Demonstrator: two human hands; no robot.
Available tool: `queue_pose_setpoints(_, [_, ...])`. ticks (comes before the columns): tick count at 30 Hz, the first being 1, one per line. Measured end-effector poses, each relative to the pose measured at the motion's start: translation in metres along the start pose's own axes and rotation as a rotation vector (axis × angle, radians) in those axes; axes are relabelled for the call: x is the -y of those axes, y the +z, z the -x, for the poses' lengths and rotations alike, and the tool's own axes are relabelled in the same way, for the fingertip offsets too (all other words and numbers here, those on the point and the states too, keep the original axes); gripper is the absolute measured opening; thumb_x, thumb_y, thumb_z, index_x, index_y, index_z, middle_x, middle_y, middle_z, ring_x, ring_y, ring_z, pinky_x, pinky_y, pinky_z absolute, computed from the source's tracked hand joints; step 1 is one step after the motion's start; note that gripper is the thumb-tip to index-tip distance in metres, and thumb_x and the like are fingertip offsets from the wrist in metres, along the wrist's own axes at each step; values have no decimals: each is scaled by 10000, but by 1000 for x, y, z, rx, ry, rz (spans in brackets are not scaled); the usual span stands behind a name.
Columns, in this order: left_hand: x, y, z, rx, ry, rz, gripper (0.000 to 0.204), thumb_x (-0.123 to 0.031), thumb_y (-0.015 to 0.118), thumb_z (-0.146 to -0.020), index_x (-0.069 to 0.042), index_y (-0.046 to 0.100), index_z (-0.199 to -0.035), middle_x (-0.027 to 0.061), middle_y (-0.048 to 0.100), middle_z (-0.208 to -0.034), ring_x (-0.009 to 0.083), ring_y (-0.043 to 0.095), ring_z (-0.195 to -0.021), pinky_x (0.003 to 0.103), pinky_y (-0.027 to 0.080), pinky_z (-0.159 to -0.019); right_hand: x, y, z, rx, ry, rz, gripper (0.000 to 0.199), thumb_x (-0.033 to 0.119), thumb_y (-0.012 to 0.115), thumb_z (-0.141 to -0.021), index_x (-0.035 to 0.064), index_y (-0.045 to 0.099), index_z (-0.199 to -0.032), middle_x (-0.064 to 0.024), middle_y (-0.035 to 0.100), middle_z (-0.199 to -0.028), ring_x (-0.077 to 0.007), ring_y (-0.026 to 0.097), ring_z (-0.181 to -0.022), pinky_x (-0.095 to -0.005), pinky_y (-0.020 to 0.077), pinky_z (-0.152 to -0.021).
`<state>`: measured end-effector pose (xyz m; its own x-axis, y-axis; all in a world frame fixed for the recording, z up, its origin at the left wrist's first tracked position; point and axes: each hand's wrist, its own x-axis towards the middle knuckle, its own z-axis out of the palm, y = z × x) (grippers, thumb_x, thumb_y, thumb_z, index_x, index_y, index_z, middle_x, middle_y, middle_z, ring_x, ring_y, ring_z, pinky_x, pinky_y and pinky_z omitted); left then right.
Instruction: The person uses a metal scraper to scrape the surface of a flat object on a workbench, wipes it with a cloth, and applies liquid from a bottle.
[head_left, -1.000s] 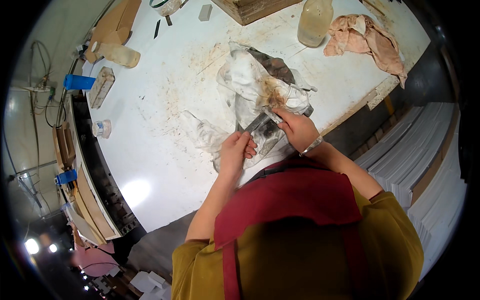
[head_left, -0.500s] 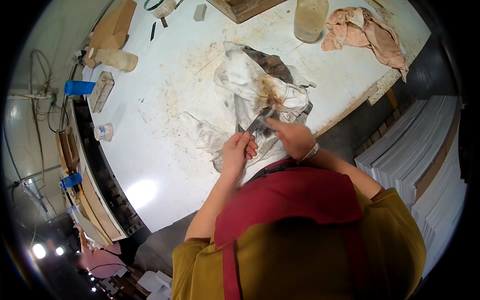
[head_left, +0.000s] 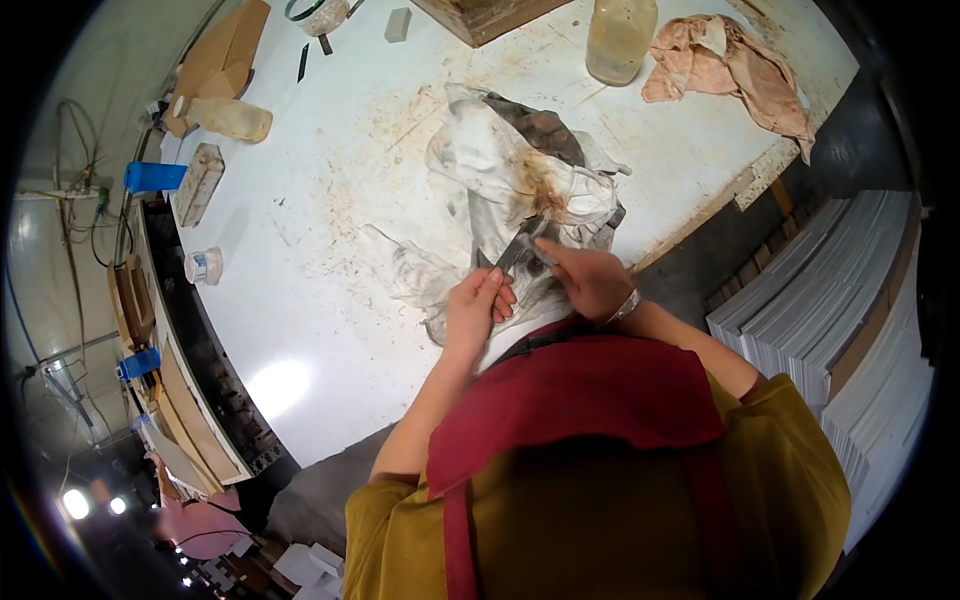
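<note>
My left hand (head_left: pixel 481 299) pinches the near end of a flat dark grey strip (head_left: pixel 517 246), perhaps a blade, between thumb and fingers. The strip points away from me over a crumpled white rag (head_left: pixel 470 150) with brown and black stains. Just right of the strip is my right hand (head_left: pixel 592 279), a band at its wrist. Its index finger reaches toward the strip and a bit of pale material beside it, while the other fingers curl under; whatever they grip is hidden. The rag lies bunched on the white table (head_left: pixel 310 230) close to my apron.
A pinkish rag (head_left: pixel 725 70) and a cloudy jar (head_left: pixel 617 42) stand far right, near a wooden box (head_left: pixel 480 18). At left are a bottle (head_left: pixel 232 118), a block (head_left: pixel 202 185) and a small tub (head_left: pixel 204 266). Stacked white sheets (head_left: pixel 800 290) stand beyond the right edge.
My right hand has shifted slightly toward me, and its blurred fingertip now shows more sharply. My left hand keeps its hold on the dark strip, almost unmoved.
</note>
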<state>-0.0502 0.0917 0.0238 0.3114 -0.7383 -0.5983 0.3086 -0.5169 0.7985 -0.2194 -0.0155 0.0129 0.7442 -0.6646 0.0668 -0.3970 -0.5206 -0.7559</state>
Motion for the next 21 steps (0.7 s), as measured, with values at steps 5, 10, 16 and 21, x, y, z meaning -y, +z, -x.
queue_pose_setpoints(5, [0, 1, 1, -6, -6, -11, 243, -205, 463, -933, -20, 588, -838, 8, 560, -638, 59, 484, -525, 187, 369, -487, -1, 1, -2, -63, 18, -68, 405, 38, 557, -801, 92, 518, -1201, -173, 619, -922, -332, 601, -796, -387, 475, -667])
queue_pose_setpoints(10, [1, 1, 1, -5, -1, -12, 240, -197, 461, -934, -22, 589, -830, 3, 559, -636, 58, 482, -525, 187, 368, -486, -4, 1, 1, 8, 64, -87, 399, 60, 521, -796, 103, 520, -1192, -159, 625, -925, -332, 599, -825, -407, 472, -679])
queue_pose_setpoints(16, [3, -2, -1, 12, -6, -14, 254, -217, 450, -941, -19, 581, -849, 11, 562, -638, 68, 491, -528, 189, 370, -485, 8, -11, 5, 87, 101, -69, 398, 66, 499, -812, 105, 510, -1208, -168, 622, -964, -335, 599, -855, -397, 477, -703])
queue_pose_setpoints(21, [-1, -5, -1, 55, -22, 50, 291, -261, 428, -949, -20, 571, -869, 27, 567, -636, 92, 502, -521, 204, 376, -477, -11, -7, 5, -24, 35, -95, 383, 75, 501, -822, 78, 511, -1205, -175, 616, -993, -331, 600, -870, -388, 480, -718])
